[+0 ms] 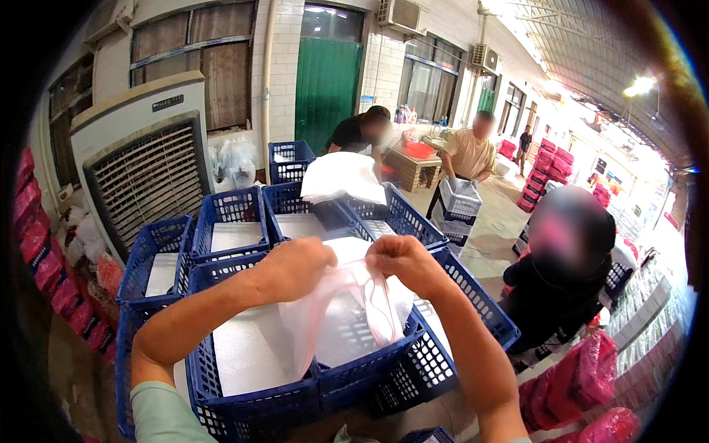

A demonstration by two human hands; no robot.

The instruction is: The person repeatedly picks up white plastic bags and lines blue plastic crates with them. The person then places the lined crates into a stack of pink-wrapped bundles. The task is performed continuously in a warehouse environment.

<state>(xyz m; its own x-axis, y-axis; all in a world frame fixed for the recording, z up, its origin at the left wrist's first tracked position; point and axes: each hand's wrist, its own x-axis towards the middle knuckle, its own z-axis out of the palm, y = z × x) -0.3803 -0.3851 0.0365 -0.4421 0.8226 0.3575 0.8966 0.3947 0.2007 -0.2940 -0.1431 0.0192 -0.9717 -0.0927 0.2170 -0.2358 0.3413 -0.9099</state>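
Between both hands hangs a thin, translucent plastic bag point(347, 314) with pinkish edges. My left hand point(295, 269) pinches its upper left part, and my right hand point(406, 258) grips the upper right part with bent fingers. The bag's lower portion droops over the near blue plastic crate point(255, 404) and the one beside it on the right. A flat white sheet point(247, 354) covers the bottom of the near crate. Beyond my hands, a pile of white sheets or bags point(343, 177) rests across the rims of farther crates.
More blue crates point(229, 221) surround the near ones. A large air cooler point(144, 166) stands at the left. Two people work at the back, one beside stacked crates point(458, 210); another person in black point(557, 295) is close on the right. Pink-wrapped bundles point(572, 376) lie at lower right.
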